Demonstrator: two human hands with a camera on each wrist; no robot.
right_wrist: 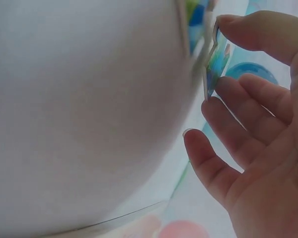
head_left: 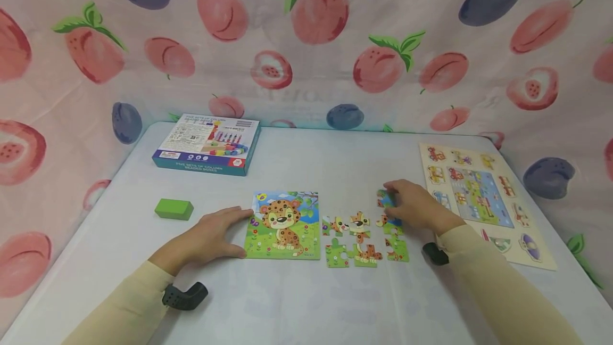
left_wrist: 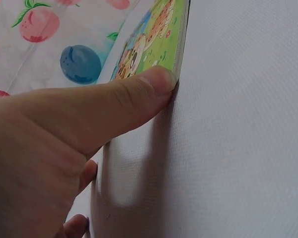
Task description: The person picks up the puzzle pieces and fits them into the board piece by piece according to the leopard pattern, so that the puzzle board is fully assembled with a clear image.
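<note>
A square picture board (head_left: pixel 282 228) with a cartoon leopard lies in the middle of the table. Along its left edge rests my left hand (head_left: pixel 208 236), fingers extended; in the left wrist view the thumb (left_wrist: pixel 159 79) touches the board's corner. My right hand (head_left: pixel 416 204) pinches a blue-green jigsaw piece (right_wrist: pixel 217 64) between thumb and fingertips, at the top right of the loose pieces. Below and left of it lie several more jigsaw pieces, among them a green one (head_left: pixel 337 255) and one with the leopard's body (head_left: pixel 366 255). Part of the held piece is behind the fingers.
A flat cardboard box (head_left: pixel 206 145) lies at the back left, with a green block (head_left: pixel 173 209) in front of it. On the right, partly behind my right hand, lies a wooden puzzle board (head_left: pixel 488 201) with vehicle pictures. A fruit-print cloth (head_left: pixel 306 84) hangs behind the table.
</note>
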